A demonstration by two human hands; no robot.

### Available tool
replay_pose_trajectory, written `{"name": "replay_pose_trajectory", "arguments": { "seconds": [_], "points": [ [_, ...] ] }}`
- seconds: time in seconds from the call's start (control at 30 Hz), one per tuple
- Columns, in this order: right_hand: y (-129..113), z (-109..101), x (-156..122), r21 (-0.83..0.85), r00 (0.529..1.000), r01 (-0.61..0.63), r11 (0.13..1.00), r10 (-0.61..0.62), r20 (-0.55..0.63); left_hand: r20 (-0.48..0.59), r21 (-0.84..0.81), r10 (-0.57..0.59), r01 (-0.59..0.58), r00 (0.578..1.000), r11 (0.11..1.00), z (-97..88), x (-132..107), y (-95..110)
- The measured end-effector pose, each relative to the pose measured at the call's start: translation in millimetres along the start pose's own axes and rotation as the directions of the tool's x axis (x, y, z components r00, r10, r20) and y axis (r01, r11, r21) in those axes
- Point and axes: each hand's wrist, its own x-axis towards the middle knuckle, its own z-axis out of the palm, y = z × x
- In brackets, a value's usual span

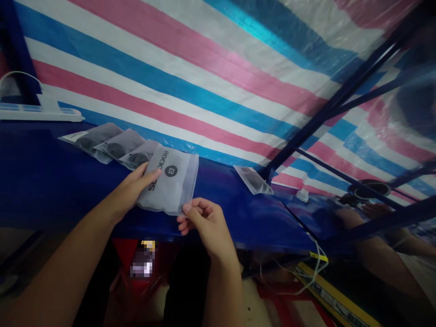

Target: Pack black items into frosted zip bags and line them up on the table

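Over the blue table, both hands hold a frosted plastic zip bag [173,190] printed with a round logo and dark lettering. My left hand [136,184] grips its left side, thumb on top of the print. At the lower right corner, my right hand [202,218] pinches the bag's edge between thumb and fingers. What is inside this bag cannot be made out. Just left of it, several similar bags [119,146] with dark contents lie in an overlapping row.
Another bag [254,180] lies farther right on the blue table [225,200], near a dark metal frame [303,129]. A white power strip [41,112] is at the far left. A striped sheet [190,91] hangs behind. At right, another person's arms [371,254] work beyond the frame.
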Motion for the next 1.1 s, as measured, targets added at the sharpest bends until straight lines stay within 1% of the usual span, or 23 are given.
{"name": "replay_pose_trajectory", "arguments": {
  "seconds": [0.07,0.13,0.2,0.27,0.3,0.37,0.4,0.47,0.53,0.67,0.73,0.83,0.93,1.03,1.1],
  "points": [
    [-0.5,-8.4,1.3,0.026,0.997,0.013,1.000,-0.011,-0.079,0.094,-0.078,0.034,-0.027,0.995,0.997,1.9,-0.9,0.2],
    [1.1,-18.0,4.5,0.053,0.979,0.032,0.998,-0.020,-0.203,0.164,-0.100,0.116,-0.101,0.980,0.990,3.9,-1.5,-1.9],
    [4.3,-25.2,8.6,0.076,0.947,0.053,0.996,-0.026,-0.319,0.190,-0.017,0.201,-0.201,0.961,0.979,7.3,-2.2,-5.9],
    [8.1,-26.5,12.5,0.084,0.928,0.056,0.995,-0.021,-0.373,0.173,0.160,0.288,-0.315,0.942,0.936,12.6,-3.7,-10.2],
    [9.8,-24.6,14.2,0.080,0.926,0.052,0.995,-0.018,-0.376,0.173,0.266,0.339,-0.375,0.925,0.888,16.1,-4.9,-11.8],
    [12.7,-17.2,16.8,0.069,0.934,0.041,0.997,-0.014,-0.356,0.232,0.443,0.443,-0.499,0.866,0.744,23.8,-8.2,-13.4],
    [13.8,-12.9,17.9,0.063,0.941,0.038,0.997,-0.015,-0.338,0.289,0.500,0.471,-0.551,0.833,0.668,27.6,-10.0,-13.4],
    [15.7,-5.4,19.5,0.044,0.953,0.042,0.998,-0.027,-0.303,0.407,0.563,0.467,-0.618,0.785,0.549,34.3,-13.1,-13.1],
    [17.4,-1.5,20.8,0.025,0.958,0.054,0.998,-0.045,-0.283,0.468,0.605,0.444,-0.643,0.764,0.470,38.8,-14.6,-13.7],
    [21.0,0.1,22.4,0.019,0.960,0.075,0.997,-0.068,-0.270,0.474,0.695,0.467,-0.643,0.746,0.323,43.6,-14.6,-18.4],
    [22.3,1.0,22.7,0.031,0.961,0.078,0.997,-0.066,-0.268,0.480,0.718,0.481,-0.644,0.734,0.266,46.1,-15.1,-20.4],
    [22.8,2.7,22.9,0.063,0.955,0.074,0.995,-0.053,-0.293,0.491,0.730,0.485,-0.645,0.724,0.224,50.3,-16.6,-21.0],
    [22.7,2.6,23.4,0.071,0.945,0.072,0.995,-0.045,-0.324,0.502,0.742,0.471,-0.641,0.725,0.196,52.7,-17.6,-19.6],
    [23.7,-0.4,24.8,0.051,0.923,0.081,0.995,-0.056,-0.381,0.505,0.750,0.482,-0.640,0.717,0.167,52.1,-17.9,-18.3],
    [25.0,-3.5,26.1,0.034,0.905,0.093,0.995,-0.070,-0.420,0.506,0.746,0.493,-0.646,0.708,0.162,51.0,-17.8,-18.0]
  ]
}}
